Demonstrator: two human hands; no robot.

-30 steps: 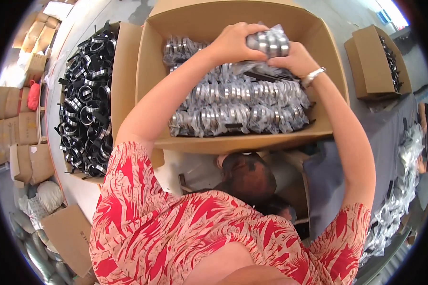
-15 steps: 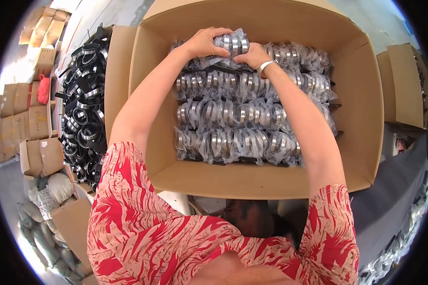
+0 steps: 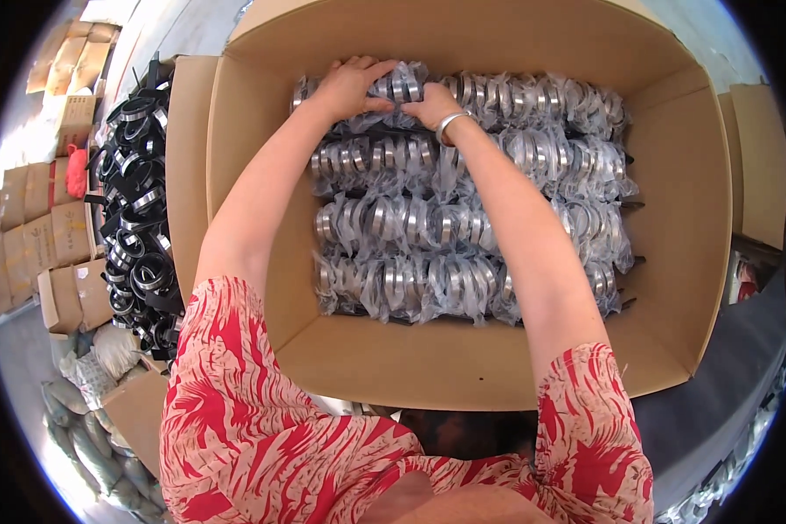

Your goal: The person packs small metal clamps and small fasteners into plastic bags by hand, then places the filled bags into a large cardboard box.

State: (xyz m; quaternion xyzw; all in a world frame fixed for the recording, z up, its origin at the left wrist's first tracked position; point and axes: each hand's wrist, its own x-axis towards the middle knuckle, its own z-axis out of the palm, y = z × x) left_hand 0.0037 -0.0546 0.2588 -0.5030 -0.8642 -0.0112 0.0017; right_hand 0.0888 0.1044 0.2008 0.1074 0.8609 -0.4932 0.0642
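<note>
A bundle of shiny metal rings in clear plastic film sits at the far row of a large cardboard box, toward the left. My left hand grips its left side, thumb on the near face and fingers over the far side. At its right end is my right hand, fingers curled against the bundle and partly hidden; a silver bangle circles that wrist. Several rows of similar film-wrapped rings lie below and beside it, with dark flat parts showing between rows.
Left of the box, many loose silver rings with black parts are heaped. Farther left stand stacked cartons, a red bag and pale sacks. Another open carton stands at the right, beyond the tall box wall.
Both hands have moved down into the far row with the wrapped bundle, which now sits level with the neighbouring rings. The whole view has shifted slightly.
</note>
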